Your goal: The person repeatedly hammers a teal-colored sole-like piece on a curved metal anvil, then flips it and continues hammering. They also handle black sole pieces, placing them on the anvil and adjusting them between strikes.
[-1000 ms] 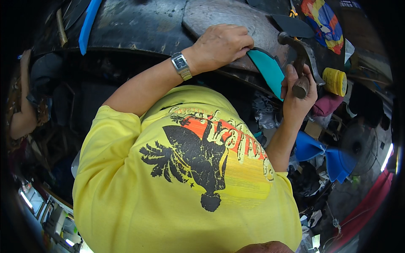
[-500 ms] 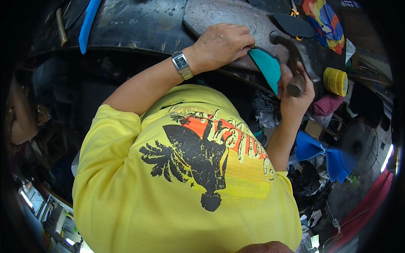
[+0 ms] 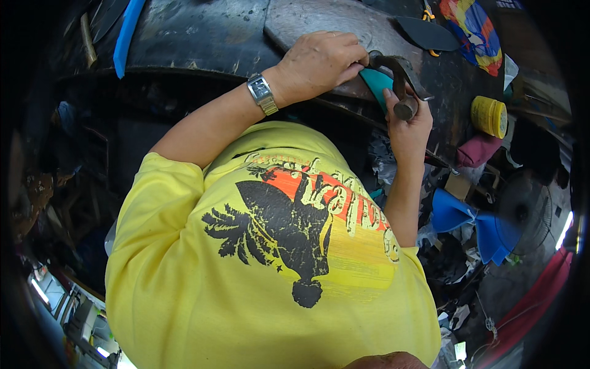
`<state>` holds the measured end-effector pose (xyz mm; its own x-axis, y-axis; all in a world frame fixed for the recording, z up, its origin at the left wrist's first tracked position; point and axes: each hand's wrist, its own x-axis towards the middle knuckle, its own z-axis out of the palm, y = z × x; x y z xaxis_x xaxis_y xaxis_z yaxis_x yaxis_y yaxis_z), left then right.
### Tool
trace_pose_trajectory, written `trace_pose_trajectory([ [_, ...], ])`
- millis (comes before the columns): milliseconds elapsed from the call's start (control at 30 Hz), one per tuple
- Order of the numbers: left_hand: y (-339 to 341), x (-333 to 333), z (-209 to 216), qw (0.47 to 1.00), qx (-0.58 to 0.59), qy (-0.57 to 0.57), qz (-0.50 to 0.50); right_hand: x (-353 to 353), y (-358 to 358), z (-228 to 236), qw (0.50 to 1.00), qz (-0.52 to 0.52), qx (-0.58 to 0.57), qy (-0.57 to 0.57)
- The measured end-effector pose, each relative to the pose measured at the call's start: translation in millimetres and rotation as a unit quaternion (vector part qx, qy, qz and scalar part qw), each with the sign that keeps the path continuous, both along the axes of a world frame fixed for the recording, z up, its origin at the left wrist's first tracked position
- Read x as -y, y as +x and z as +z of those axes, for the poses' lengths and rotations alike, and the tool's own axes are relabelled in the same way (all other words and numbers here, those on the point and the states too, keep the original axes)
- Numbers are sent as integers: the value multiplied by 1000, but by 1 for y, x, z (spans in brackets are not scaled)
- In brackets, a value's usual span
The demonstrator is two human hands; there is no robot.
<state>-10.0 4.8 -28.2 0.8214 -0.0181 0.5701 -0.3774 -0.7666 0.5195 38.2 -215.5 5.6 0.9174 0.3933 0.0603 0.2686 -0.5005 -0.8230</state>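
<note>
My left hand (image 3: 322, 64), wearing a wristwatch, is closed with its fingertips pinching the edge of a teal, dark-rimmed curved piece (image 3: 376, 85). That piece lies at the near edge of a worn brown slab (image 3: 319, 21). My right hand (image 3: 412, 129) grips a hammer (image 3: 405, 109), its wooden handle end pointing toward me. The metal head reaches left, close beside my left fingertips; whether it touches the piece I cannot tell. The hammer and right hand hide part of the teal piece.
A black sole-shaped piece (image 3: 428, 34) lies beyond the hammer, over an orange-handled tool (image 3: 428, 15). A yellow tub (image 3: 488, 117) stands at the table's right side. A blue strip (image 3: 128, 40) hangs over the left edge. Lower right are a fan (image 3: 522, 212) and blue sheets (image 3: 452, 212).
My right hand has brought the hammer leftward, its head now close to my left fingertips and covering more of the teal piece. My left hand has barely moved.
</note>
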Motion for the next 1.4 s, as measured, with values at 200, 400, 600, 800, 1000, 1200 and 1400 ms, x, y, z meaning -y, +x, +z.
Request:
trace_pose_trajectory([
  [200,-11,1,1,999,-27,-11,44,-1,-3,-6,1000,-12,27,11],
  [400,-7,0,5,996,-71,-7,50,0,-5,-4,1000,-18,-14,11],
  [600,-2,-3,6,996,-85,-14,40,0,-3,-10,999,-14,22,37],
  [800,-2,-1,5,999,-20,35,30,4,1,-4,997,-33,-39,61],
  [1000,-1,0,5,998,-6,51,23,2,-7,10,993,-22,9,116],
  [1200,0,0,4,999,-5,48,21,-3,-15,9,1000,7,7,14],
  [1400,-1,1,4,998,-29,46,17,1,-9,10,1000,4,-8,19],
])
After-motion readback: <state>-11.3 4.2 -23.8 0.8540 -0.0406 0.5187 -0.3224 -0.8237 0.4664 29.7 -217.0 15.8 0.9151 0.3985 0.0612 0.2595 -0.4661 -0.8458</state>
